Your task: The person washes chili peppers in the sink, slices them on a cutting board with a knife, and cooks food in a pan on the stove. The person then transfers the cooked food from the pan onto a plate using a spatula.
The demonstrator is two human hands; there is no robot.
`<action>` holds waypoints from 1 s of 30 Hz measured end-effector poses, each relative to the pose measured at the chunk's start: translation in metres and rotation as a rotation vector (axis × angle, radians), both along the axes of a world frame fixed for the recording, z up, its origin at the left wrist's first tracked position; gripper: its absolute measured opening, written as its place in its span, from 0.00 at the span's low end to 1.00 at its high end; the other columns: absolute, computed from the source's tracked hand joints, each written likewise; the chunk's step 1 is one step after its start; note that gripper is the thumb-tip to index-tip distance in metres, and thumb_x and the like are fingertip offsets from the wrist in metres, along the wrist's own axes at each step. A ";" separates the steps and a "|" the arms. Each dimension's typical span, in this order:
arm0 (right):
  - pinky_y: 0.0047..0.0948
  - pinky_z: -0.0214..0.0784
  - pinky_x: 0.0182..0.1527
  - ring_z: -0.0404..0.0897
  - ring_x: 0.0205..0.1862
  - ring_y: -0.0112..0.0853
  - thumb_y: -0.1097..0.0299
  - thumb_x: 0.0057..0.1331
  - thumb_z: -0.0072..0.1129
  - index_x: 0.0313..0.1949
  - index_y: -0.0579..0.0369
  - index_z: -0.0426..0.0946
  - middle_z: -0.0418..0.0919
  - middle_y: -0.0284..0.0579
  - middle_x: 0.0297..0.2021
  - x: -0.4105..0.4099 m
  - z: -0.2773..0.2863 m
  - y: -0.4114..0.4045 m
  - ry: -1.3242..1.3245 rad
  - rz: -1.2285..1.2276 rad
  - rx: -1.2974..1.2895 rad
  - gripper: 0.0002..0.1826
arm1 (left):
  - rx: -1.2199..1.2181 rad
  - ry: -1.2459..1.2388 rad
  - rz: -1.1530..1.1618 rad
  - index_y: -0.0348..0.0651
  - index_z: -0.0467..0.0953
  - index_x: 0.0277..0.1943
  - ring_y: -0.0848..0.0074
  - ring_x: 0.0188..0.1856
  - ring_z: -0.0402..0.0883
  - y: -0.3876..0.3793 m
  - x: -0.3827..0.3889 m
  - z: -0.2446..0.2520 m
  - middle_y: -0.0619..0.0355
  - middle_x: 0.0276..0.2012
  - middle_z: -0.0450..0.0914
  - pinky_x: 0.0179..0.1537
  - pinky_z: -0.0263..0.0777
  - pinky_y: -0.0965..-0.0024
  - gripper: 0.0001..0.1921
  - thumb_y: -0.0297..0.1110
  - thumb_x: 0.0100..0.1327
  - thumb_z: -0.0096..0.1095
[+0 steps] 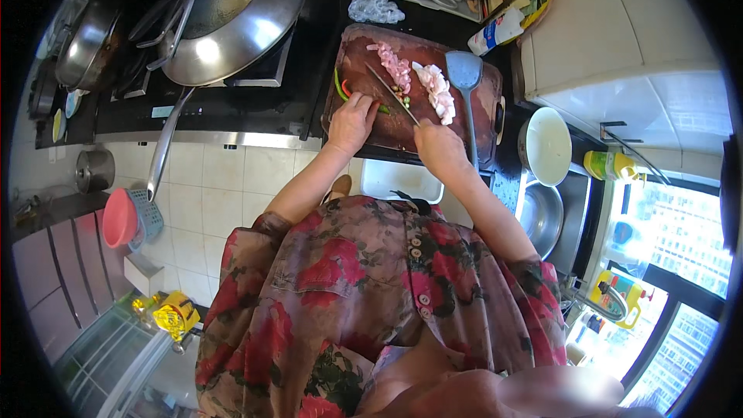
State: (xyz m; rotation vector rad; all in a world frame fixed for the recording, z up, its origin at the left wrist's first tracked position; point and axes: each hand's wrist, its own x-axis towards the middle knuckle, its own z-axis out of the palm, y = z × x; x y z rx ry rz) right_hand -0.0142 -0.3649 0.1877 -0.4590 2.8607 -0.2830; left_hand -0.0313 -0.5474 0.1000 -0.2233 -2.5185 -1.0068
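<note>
My right hand (442, 147) grips the handle of a kitchen knife (388, 89), whose blade points away to the upper left over a brown cutting board (479, 128). My left hand (350, 123) presses long chili peppers to the board left of the blade. A green chili (338, 83) and a red chili (346, 87) stick out past its fingers. Cut chili pieces (404, 98) lie right of the blade. Behind them is a row of chopped pink meat (393, 67), and a paler pile of fatty meat (435, 92) lies farther right. A grey spatula (464, 72) rests along the board's right side.
A lidded steel wok (273, 17) sits on the stove at left, its long handle (168, 145) jutting past the counter edge. A white tray (401, 181) is below the board's near edge. To the right are a pale bowl (548, 146) and a steel basin (541, 217).
</note>
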 end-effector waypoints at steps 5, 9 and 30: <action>0.47 0.75 0.31 0.80 0.27 0.54 0.63 0.68 0.44 0.33 0.63 0.71 0.78 0.59 0.21 0.023 0.020 0.014 -0.040 0.034 -0.020 0.14 | -0.019 -0.023 0.004 0.39 0.74 0.34 0.55 0.30 0.78 -0.002 0.002 -0.004 0.50 0.33 0.74 0.32 0.74 0.59 0.04 0.30 0.60 0.58; 0.48 0.75 0.33 0.80 0.28 0.54 0.63 0.68 0.44 0.33 0.63 0.71 0.78 0.60 0.22 0.009 -0.008 -0.005 -0.060 -0.035 -0.060 0.14 | -0.049 -0.008 -0.019 0.38 0.73 0.33 0.54 0.30 0.78 -0.001 -0.003 -0.004 0.49 0.32 0.74 0.33 0.74 0.59 0.04 0.29 0.59 0.58; 0.52 0.71 0.37 0.78 0.32 0.58 0.63 0.67 0.44 0.33 0.65 0.72 0.77 0.66 0.25 0.004 0.017 -0.002 -0.128 -0.050 -0.132 0.16 | 0.096 0.012 0.006 0.35 0.72 0.32 0.51 0.32 0.77 -0.005 -0.003 -0.010 0.46 0.34 0.72 0.34 0.74 0.57 0.03 0.25 0.59 0.57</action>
